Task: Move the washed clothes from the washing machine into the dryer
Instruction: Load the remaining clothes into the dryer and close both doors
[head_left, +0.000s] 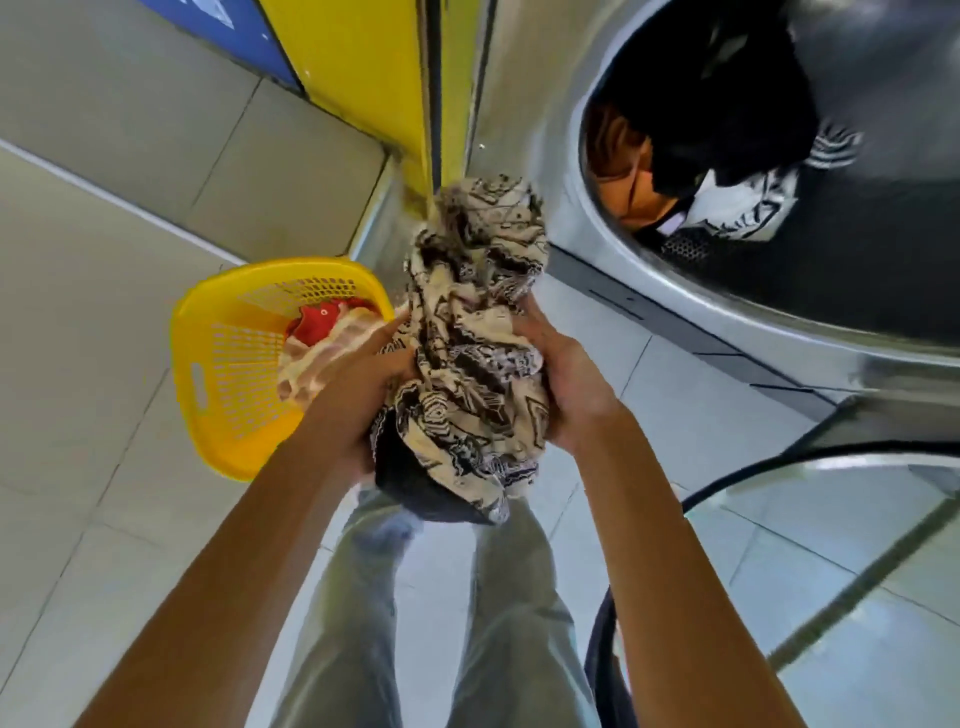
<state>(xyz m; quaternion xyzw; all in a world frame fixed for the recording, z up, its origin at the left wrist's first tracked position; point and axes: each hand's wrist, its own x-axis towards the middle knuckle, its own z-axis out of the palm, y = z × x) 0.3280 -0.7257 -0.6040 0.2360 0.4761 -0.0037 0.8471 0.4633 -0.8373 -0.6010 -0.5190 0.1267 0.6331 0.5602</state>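
A bundled cream-and-black patterned cloth (480, 338) was held at the centre of the view, clasped between both hands. The left hand (363, 384) gripped it from the 9 o'clock side, fingers curled into the fabric; the right hand (566, 384) cupped it from the 3 o'clock side. A yellow laundry basket (223, 395) with red and striped clothes (317, 338) stood on the tiled floor (93, 322) at 9 o'clock. At 2 o'clock, dark, orange and striped garments (717, 130) lay inside an open steel drum (857, 270).
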